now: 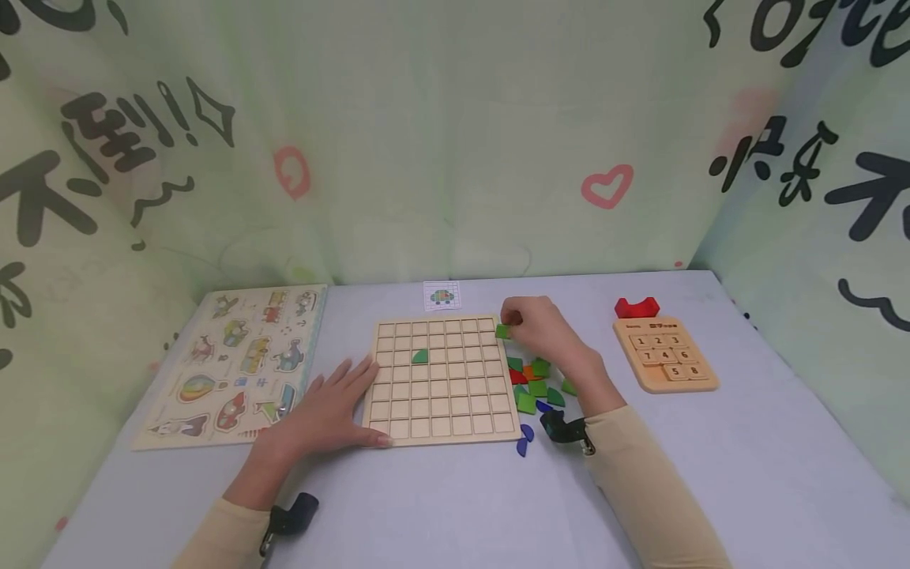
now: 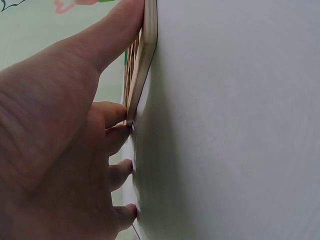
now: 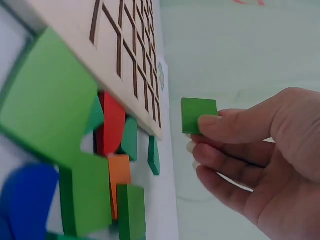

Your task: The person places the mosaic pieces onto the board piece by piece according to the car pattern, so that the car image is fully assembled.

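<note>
Left hand flat, steadying board | right hand pinches green square at its far corner | one green piece placed; pile remains.

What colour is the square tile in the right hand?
Green; the square tile shows best in the right wrist view.

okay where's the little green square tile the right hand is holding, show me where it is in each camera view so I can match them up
Head: the green square tile sits centre-right, pinched by the right hand at the grid board's top right corner.
Left wrist: not in it; only the left hand against the board's edge.
Right wrist: the tile is at centre, in the fingertips, off the board's corner.
Shared landmark: the wooden grid board.
</note>
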The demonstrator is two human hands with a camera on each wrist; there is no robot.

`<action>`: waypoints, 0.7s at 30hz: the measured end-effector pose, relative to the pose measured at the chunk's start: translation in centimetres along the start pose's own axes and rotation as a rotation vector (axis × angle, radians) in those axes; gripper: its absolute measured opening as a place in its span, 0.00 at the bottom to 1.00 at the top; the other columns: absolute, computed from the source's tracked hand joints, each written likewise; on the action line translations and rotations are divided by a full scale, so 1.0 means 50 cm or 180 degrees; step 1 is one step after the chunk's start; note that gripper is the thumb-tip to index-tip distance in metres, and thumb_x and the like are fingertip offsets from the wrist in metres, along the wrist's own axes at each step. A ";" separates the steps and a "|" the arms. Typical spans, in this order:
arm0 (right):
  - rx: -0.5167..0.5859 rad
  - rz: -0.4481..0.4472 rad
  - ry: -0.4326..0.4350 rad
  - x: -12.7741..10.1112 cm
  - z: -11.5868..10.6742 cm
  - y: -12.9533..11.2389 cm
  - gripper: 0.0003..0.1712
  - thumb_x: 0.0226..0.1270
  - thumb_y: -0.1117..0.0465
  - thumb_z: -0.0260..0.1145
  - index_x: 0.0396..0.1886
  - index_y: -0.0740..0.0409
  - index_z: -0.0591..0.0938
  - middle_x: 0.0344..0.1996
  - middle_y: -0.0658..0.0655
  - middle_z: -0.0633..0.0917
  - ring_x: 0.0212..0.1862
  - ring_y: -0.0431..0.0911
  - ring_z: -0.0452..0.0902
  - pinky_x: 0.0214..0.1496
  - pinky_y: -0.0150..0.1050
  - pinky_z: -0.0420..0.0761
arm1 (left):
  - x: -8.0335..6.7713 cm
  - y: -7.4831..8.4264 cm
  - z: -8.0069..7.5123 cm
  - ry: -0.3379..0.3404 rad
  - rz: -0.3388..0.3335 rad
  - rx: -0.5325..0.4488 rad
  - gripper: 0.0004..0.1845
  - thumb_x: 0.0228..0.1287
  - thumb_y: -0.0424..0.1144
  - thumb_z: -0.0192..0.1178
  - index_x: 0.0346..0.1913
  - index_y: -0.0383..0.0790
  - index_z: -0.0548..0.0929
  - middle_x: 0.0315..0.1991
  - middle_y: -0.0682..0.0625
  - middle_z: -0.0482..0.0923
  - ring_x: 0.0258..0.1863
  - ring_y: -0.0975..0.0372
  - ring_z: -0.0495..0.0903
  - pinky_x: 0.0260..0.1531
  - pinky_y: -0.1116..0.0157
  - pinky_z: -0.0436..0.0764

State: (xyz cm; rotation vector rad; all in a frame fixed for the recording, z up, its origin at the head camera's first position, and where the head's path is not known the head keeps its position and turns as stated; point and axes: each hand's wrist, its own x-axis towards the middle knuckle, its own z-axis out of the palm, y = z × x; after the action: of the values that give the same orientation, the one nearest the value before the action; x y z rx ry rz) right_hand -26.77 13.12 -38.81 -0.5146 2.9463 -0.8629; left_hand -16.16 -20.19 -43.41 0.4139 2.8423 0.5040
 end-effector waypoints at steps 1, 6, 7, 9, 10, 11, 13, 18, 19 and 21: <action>0.0037 -0.0044 0.0021 0.002 0.004 -0.006 0.07 0.63 0.71 0.64 0.36 0.57 0.85 0.35 0.56 0.86 0.39 0.50 0.77 0.46 0.44 0.81 | -0.001 0.000 0.000 0.0005 0.0001 -0.0004 0.66 0.41 0.76 0.67 0.79 0.44 0.53 0.81 0.48 0.47 0.80 0.43 0.43 0.73 0.33 0.47; 0.0250 -0.0187 0.0048 0.013 0.027 -0.033 0.07 0.65 0.71 0.63 0.36 0.58 0.85 0.35 0.56 0.87 0.38 0.48 0.79 0.45 0.43 0.82 | -0.001 -0.003 0.000 0.0013 0.0001 0.0000 0.66 0.41 0.76 0.67 0.79 0.45 0.53 0.81 0.48 0.47 0.81 0.43 0.43 0.73 0.33 0.47; 0.0295 -0.0215 0.0051 0.013 0.030 -0.039 0.07 0.65 0.71 0.64 0.37 0.59 0.86 0.35 0.56 0.87 0.38 0.48 0.80 0.46 0.43 0.83 | -0.001 -0.003 0.000 0.0012 0.0002 0.0004 0.66 0.41 0.76 0.67 0.79 0.45 0.53 0.81 0.48 0.47 0.81 0.43 0.43 0.73 0.33 0.47; 0.0382 -0.0257 0.0062 0.014 0.039 -0.050 0.06 0.65 0.71 0.64 0.37 0.59 0.86 0.36 0.56 0.87 0.39 0.48 0.80 0.45 0.42 0.83 | 0.000 -0.004 0.000 0.0011 0.0005 0.0005 0.66 0.41 0.76 0.66 0.79 0.44 0.53 0.81 0.48 0.47 0.81 0.43 0.43 0.73 0.33 0.47; 0.0414 -0.0287 0.0069 0.014 0.044 -0.056 0.06 0.65 0.71 0.64 0.37 0.59 0.86 0.35 0.56 0.88 0.38 0.48 0.80 0.44 0.42 0.83 | 0.000 -0.004 0.000 0.0009 0.0003 0.0006 0.66 0.41 0.76 0.66 0.79 0.44 0.53 0.81 0.49 0.47 0.81 0.43 0.43 0.73 0.33 0.47; 0.0437 -0.0321 0.0072 0.015 0.048 -0.061 0.06 0.65 0.71 0.64 0.37 0.59 0.86 0.35 0.56 0.88 0.38 0.47 0.81 0.44 0.42 0.83 | 0.000 -0.004 -0.001 0.0008 0.0000 0.0001 0.66 0.41 0.76 0.66 0.79 0.44 0.53 0.81 0.49 0.47 0.81 0.43 0.43 0.73 0.33 0.47; 0.0451 -0.0391 0.0065 0.017 0.057 -0.073 0.07 0.65 0.72 0.64 0.37 0.60 0.86 0.35 0.56 0.88 0.38 0.47 0.81 0.44 0.41 0.83 | -0.001 -0.004 -0.001 0.0001 -0.0006 0.0000 0.66 0.41 0.77 0.66 0.80 0.45 0.53 0.82 0.49 0.47 0.81 0.43 0.43 0.73 0.33 0.47; 0.0400 -0.0487 0.0004 0.025 0.079 -0.099 0.09 0.63 0.74 0.63 0.36 0.59 0.86 0.34 0.56 0.87 0.38 0.46 0.80 0.42 0.39 0.81 | 0.001 -0.003 0.000 -0.0014 -0.0005 -0.0013 0.66 0.42 0.76 0.66 0.80 0.46 0.52 0.82 0.49 0.46 0.81 0.44 0.43 0.73 0.33 0.47; 0.0379 -0.0504 -0.0006 0.026 0.082 -0.104 0.09 0.62 0.74 0.64 0.35 0.59 0.85 0.34 0.56 0.87 0.37 0.46 0.80 0.41 0.39 0.81 | 0.002 -0.003 0.001 -0.0017 -0.0004 -0.0016 0.66 0.42 0.76 0.66 0.80 0.46 0.52 0.82 0.49 0.46 0.81 0.44 0.43 0.73 0.33 0.47; 0.0337 -0.0528 -0.0027 0.027 0.089 -0.114 0.08 0.62 0.74 0.64 0.35 0.59 0.85 0.33 0.56 0.87 0.36 0.46 0.79 0.41 0.39 0.81 | 0.002 -0.002 0.001 -0.0017 -0.0001 -0.0016 0.66 0.42 0.76 0.66 0.80 0.46 0.52 0.82 0.49 0.46 0.81 0.44 0.43 0.73 0.33 0.48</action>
State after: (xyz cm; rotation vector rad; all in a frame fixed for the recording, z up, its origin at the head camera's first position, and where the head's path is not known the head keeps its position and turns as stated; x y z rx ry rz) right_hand -25.78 5.86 -39.47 -0.7624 2.8622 -1.0226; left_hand -16.28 -20.23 -43.53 0.4133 2.8354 0.5090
